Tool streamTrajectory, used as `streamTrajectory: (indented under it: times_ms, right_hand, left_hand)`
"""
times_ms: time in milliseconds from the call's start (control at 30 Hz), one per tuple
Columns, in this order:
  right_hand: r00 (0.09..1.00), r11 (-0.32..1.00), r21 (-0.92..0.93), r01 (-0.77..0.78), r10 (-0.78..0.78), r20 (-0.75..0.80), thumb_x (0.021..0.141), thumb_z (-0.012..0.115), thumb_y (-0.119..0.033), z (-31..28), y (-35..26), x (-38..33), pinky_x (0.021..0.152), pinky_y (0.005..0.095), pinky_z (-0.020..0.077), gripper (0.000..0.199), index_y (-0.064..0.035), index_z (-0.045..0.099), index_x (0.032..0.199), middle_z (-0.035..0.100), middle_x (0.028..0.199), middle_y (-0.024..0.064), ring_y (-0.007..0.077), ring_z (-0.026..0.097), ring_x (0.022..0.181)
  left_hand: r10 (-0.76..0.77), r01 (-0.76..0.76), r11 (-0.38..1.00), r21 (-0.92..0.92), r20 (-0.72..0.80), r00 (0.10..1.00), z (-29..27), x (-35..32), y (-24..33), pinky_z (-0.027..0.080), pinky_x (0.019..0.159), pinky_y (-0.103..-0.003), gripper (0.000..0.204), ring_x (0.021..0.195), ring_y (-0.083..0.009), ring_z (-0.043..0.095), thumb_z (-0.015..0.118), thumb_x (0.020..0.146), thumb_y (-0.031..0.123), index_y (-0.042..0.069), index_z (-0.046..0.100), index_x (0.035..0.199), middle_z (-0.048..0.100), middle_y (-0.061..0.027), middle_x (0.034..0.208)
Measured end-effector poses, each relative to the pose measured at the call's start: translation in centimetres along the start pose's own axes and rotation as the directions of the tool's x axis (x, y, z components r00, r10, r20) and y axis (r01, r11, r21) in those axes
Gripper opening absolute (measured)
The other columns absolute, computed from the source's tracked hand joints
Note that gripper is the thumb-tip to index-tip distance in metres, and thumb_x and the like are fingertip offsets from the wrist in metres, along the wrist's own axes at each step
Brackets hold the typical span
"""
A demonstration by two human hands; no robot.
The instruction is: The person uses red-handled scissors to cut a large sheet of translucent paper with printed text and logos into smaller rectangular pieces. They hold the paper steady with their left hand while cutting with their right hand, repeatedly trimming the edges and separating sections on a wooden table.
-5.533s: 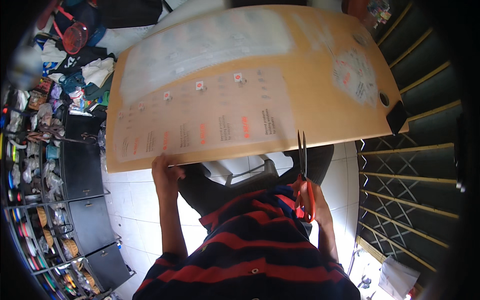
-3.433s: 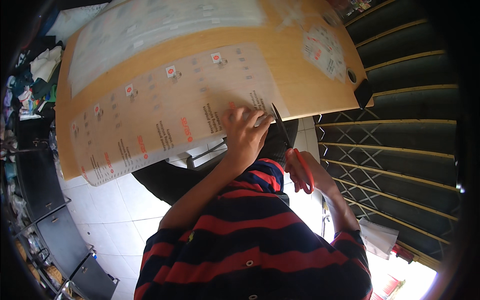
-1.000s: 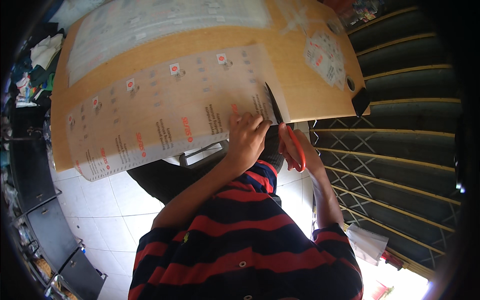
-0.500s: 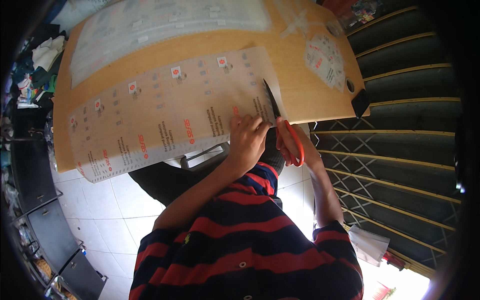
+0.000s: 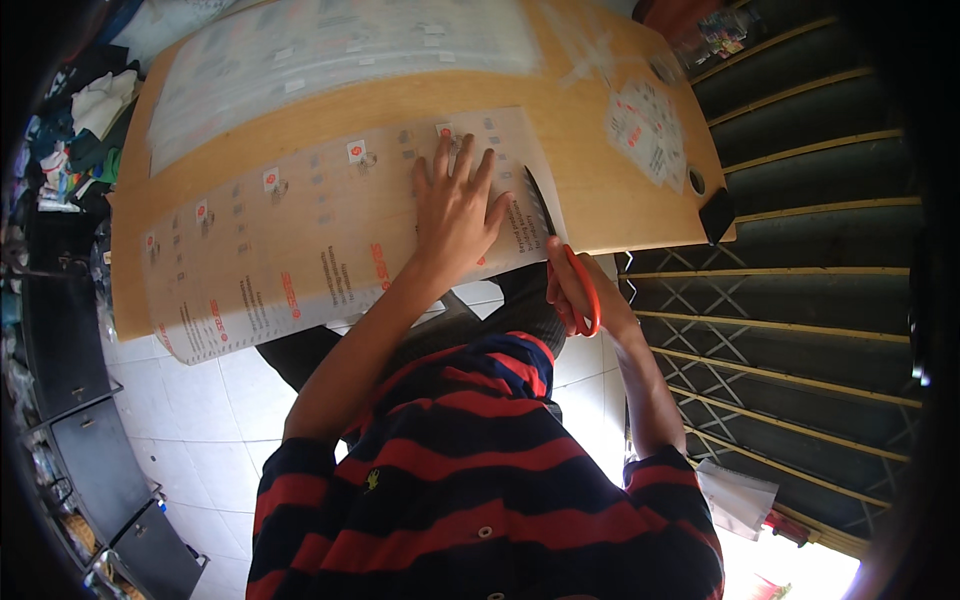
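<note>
A long translucent printed plastic sheet (image 5: 330,210) lies across the wooden table (image 5: 590,215), its near edge hanging past the table's front. My left hand (image 5: 455,215) rests flat on the sheet toward its right end, fingers spread. In my right hand (image 5: 572,290) are scissors (image 5: 590,300) with red-orange handles and dark blades. The blades reach over the right end of the sheet and point away from me. How far apart the blades stand I cannot tell.
More translucent sheets (image 5: 340,60) cover the table's far side. Small printed pieces (image 5: 648,125) lie at the right, near a round hole and a black object (image 5: 717,212) at the corner. A folding metal gate (image 5: 780,290) stands right; dark cabinets (image 5: 105,460) stand left.
My left hand has moved forward and left, opening from a grip at the sheet's near edge to lie flat on it. The scissors have shifted only slightly.
</note>
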State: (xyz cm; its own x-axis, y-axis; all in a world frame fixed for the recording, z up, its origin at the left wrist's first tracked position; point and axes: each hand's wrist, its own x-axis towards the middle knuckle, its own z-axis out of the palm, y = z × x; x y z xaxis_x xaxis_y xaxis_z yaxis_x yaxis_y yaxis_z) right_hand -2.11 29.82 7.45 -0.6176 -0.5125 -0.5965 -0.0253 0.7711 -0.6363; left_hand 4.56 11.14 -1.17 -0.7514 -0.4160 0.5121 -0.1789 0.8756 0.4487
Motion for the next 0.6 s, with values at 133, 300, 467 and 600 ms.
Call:
streamTrajectory:
  times_ms: [133, 300, 467, 600]
  right_hand:
    - [0.999, 1.000, 0.018, -0.025, 0.024, 0.049, 0.097, 0.025, -0.078, -0.9, 1.0, 0.8, 0.034, 0.0291, 0.0426, 0.088, -0.0002, 0.053, 0.066, 0.047, 0.046, 0.0053, 0.0170, 0.052, 0.034]
    - [0.997, 0.999, 0.015, -0.050, 0.049, 0.066, 0.093, 0.022, -0.083, -1.2, -0.2, 0.6, 0.033, 0.0284, 0.0421, 0.092, -0.0007, 0.055, 0.067, 0.047, 0.048, 0.0056, 0.0167, 0.051, 0.034]
    - [0.991, 0.993, 0.024, -0.119, 0.117, 0.057, 0.091, 0.023, -0.085, -1.3, -0.9, 0.7, 0.033, 0.0275, 0.0446, 0.094, -0.0001, 0.056, 0.068, 0.048, 0.049, 0.0057, 0.0170, 0.053, 0.035]
    - [0.990, 0.993, 0.011, -0.115, 0.114, 0.083, 0.091, 0.025, -0.085, -1.6, -1.4, 1.1, 0.033, 0.0283, 0.0462, 0.093, 0.0004, 0.056, 0.068, 0.048, 0.049, 0.0053, 0.0177, 0.054, 0.035]
  left_hand:
    - [0.040, -0.048, 0.993, 0.111, 0.073, 0.997, 0.9, -0.6, 0.3, 0.019, 0.112, -0.074, 0.061, 0.147, -0.0496, 0.025, 0.062, 0.095, 0.047, 0.013, 0.054, 0.145, 0.036, -0.0226, 0.157]
    - [0.026, -0.036, 0.993, 0.116, 0.083, 0.996, 0.9, -0.7, 0.3, 0.015, 0.113, -0.075, 0.061, 0.149, -0.0505, 0.021, 0.060, 0.095, 0.049, 0.016, 0.054, 0.145, 0.037, -0.0226, 0.157]
    - [0.014, -0.023, 0.995, 0.098, 0.088, 0.996, 0.9, -0.6, 0.4, 0.014, 0.113, -0.075, 0.060, 0.148, -0.0511, 0.021, 0.061, 0.094, 0.049, 0.017, 0.055, 0.145, 0.038, -0.0231, 0.156]
    - [0.009, -0.017, 0.996, 0.092, 0.093, 0.996, 0.9, -0.6, 0.4, 0.015, 0.113, -0.075, 0.060, 0.148, -0.0510, 0.022, 0.061, 0.094, 0.049, 0.017, 0.056, 0.144, 0.039, -0.0237, 0.155]
